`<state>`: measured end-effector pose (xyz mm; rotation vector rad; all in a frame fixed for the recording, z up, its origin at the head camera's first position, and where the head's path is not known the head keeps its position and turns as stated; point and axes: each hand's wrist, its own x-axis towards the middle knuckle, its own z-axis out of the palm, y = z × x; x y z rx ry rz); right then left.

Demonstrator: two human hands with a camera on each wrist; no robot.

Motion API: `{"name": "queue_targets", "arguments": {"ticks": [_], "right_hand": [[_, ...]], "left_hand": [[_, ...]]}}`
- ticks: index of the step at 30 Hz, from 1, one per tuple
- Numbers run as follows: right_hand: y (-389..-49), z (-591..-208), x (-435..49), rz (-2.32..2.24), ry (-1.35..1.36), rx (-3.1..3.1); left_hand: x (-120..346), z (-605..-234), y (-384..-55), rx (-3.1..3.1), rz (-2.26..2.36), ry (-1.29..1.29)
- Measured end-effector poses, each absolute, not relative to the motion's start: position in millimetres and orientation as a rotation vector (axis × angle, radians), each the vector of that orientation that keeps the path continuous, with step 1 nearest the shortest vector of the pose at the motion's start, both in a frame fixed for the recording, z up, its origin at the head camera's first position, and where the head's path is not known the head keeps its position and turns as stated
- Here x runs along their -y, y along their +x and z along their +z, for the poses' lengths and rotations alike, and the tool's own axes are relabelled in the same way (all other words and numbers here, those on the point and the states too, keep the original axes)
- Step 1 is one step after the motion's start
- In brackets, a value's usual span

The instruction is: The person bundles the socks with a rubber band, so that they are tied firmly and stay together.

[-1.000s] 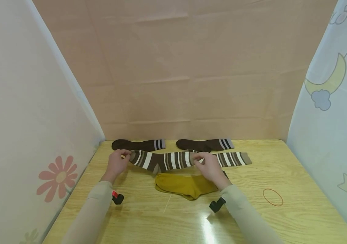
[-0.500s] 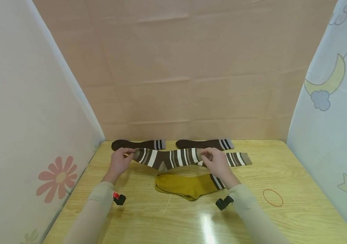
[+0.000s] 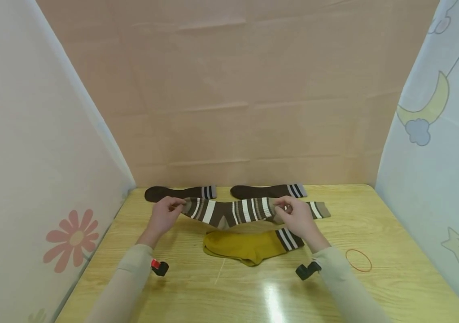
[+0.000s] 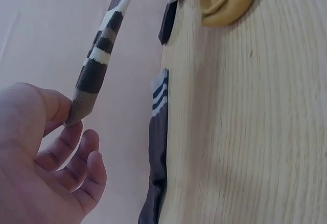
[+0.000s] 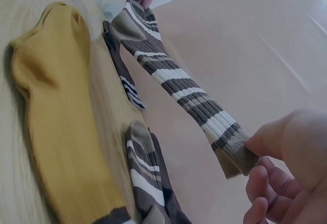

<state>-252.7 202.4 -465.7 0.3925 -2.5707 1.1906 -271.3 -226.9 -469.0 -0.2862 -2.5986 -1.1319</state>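
Note:
A striped sock (image 3: 247, 211) in brown, white and tan hangs stretched between both hands, raised off the table. At its tan toe end, my left hand (image 3: 167, 214) pinches it between thumb and forefinger. My right hand (image 3: 297, 217) pinches the tan cuff at the other end; the right wrist view shows the thumb on the ribbed edge. Behind the right hand lies a second striped sock (image 3: 321, 209), partly hidden. In front of the held sock, a mustard sock (image 3: 241, 246) with a dark, white-striped cuff lies flat, seemingly with another layer under it.
Two dark brown socks with grey striped cuffs, one left (image 3: 177, 193) and one right (image 3: 261, 192), lie along the table's back edge. A red ring (image 3: 359, 260) is on the wooden table (image 3: 213, 296) at right. Cloth walls stand at the back and both sides.
Both hands have moved right with the striped sock pinched between them. The mustard sock's striped cuff, covered by the right hand and wrist earlier, now shows.

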Motion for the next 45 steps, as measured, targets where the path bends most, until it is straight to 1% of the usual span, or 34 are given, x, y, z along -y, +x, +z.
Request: {"name": "queue_targets", "arguments": {"ticks": [12,25,45], "right_hand": [[-243.1,-469.8,-224.6,1.234,0.382,2.577],[-234.7,-468.3,-237.2,1.294,0.345,2.609],[-221.0,-470.1,-258.0,1.259,0.403,2.599]], "left_hand": [[210.7,-475.1,-252.3,2.608,-1.135,-0.414],[202.6,-484.9,-239.5,2.677,-1.254,-0.366],[190.1,-488.7,-218.5,2.642,-1.346,-0.433]]}}
